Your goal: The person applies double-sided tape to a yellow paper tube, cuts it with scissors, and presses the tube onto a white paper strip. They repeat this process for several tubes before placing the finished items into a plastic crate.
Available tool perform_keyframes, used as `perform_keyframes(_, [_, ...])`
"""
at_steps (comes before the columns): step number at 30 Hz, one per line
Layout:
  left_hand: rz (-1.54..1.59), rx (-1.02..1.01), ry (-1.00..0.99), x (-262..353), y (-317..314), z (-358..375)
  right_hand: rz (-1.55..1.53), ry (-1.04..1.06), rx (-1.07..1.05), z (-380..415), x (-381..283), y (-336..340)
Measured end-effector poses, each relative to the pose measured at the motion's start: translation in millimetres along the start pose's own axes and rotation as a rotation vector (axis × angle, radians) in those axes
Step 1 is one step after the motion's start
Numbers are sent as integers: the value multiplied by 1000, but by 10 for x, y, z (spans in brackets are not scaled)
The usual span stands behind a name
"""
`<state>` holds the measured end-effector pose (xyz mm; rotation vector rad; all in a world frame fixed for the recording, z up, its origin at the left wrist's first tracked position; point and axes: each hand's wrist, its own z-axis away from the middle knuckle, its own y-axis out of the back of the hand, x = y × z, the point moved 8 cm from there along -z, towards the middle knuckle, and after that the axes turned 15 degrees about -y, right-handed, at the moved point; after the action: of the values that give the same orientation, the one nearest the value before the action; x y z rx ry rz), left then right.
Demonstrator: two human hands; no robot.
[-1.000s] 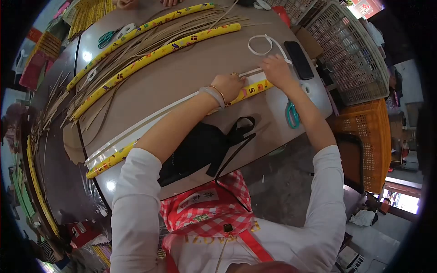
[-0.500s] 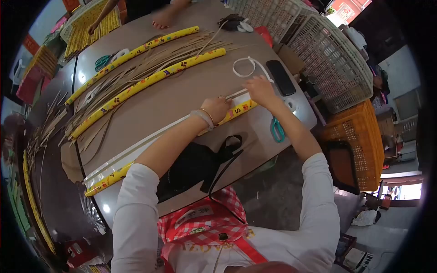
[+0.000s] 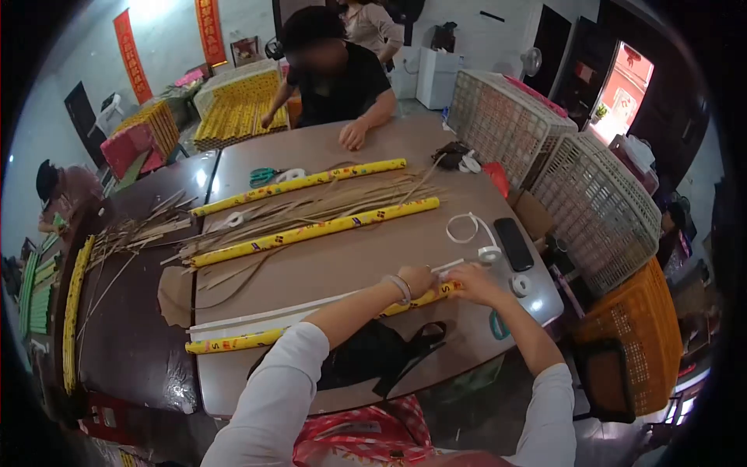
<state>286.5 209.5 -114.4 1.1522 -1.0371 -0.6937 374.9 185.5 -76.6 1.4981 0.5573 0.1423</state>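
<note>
A yellow printed wrapping paper roll [image 3: 241,341] lies along the near side of the table, with a white strip [image 3: 272,317] of its sheet along the far side. My left hand [image 3: 416,280] is closed over the right part of this roll, its fingertips partly hidden. Close beside it, my right hand [image 3: 475,284] pinches the roll's right end. Teal scissors [image 3: 499,324] lie under my right forearm. Just beyond my right hand are a white tape roll [image 3: 489,254] and a looped white strip [image 3: 463,227].
Two more yellow rolls [image 3: 319,231] lie farther back, among brown strips [image 3: 311,204]. A black phone [image 3: 513,244] and another tape roll [image 3: 520,286] are at right. A black bag [image 3: 366,354] lies near me. Across the table sits a person [image 3: 334,78]; crates [image 3: 599,206] stand at right.
My view has tilted up, showing more of the room and the person opposite. My hands have come closer together at the roll's right end; my right hand is now on the roll.
</note>
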Motion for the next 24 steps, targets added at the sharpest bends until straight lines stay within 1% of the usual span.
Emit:
perform_keyframes(1, [-4, -24, -13, 43, 26, 17, 36, -25, -32, 9, -35, 13])
perform_keyframes(2, [67, 27, 43, -5, 34, 19, 72, -53, -66, 10, -52, 10])
perform_keyframes(3, [46, 28, 53, -9, 63, 47, 71, -39, -47, -5, -82, 36])
perform_keyframes(5, [69, 98, 91, -37, 150, 105, 87, -46, -83, 2, -94, 20])
perform_keyframes(7, [94, 110, 70, -77, 224, 152, 94, -33, -59, -22, -50, -44])
perform_keyframes(9, [242, 152, 74, -117, 292, 236, 110, -55, -77, -46, 4, -113])
perform_keyframes(10, [310, 207, 45, -60, 426, 356, 113, -46, -77, -43, -25, -99])
perform_keyframes(11, [308, 213, 52, -59, 493, 493, 111, -44, -81, -38, -56, -76])
perform_keyframes(12, [290, 262, 8, -38, 585, 641, 109, -44, -86, -38, -78, -64])
perform_keyframes(15, [244, 379, -87, 11, 797, 1365, 136, -48, -58, -27, -82, -57])
perform_keyframes(17, [158, 377, 29, -79, 844, 2037, 134, -56, -74, -10, -144, -8])
perform_keyframes(19, [118, 343, 182, -312, 715, 2753, 132, -62, -103, -32, -156, -16])
perform_keyframes(21, [169, 371, 262, -403, 574, 3425, 129, -67, -96, -55, -108, -48])
perform_keyframes(22, [192, 333, 312, -382, 493, 3658, 136, -45, -91, -58, -131, -38])
perform_keyframes(23, [215, 296, 361, -350, 413, 3846, 139, -66, -117, -85, -127, -31])
perform_keyframes(24, [204, 281, 310, -294, 320, 3948, 143, -87, -148, -104, -136, -29])
